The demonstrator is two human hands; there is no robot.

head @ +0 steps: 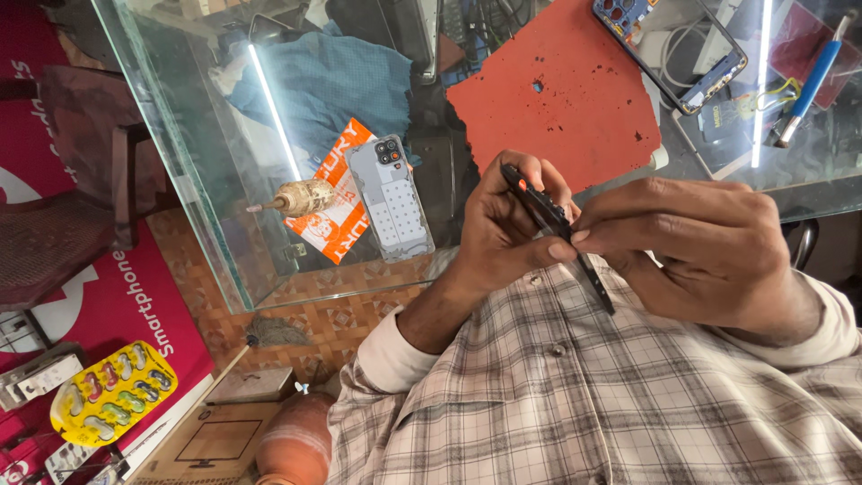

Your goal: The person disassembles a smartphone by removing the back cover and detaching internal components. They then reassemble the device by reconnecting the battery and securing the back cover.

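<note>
One thin black phone (557, 229) is held edge-on between two hands just above the middle of the view. The left hand (503, 224) is closed around its upper end, fingers curled and thumb pressed to the edge; the right hand (709, 251) is pinched shut on its middle, at three o'clock from the left. A checked shirt (575, 395) fills the lower right. Under the glass counter (180, 180), at nine o'clock from the hands, one grey perforated phone back (392, 193) is seen lying on an orange packet (337, 211). One red rubber mat (561, 85), pitted, lies on the glass at twelve o'clock. One opened blue phone (673, 49) and one blue-handled tool (813, 81) are placed at one o'clock. Patterned floor tiles (332, 314) show below the counter.
</note>
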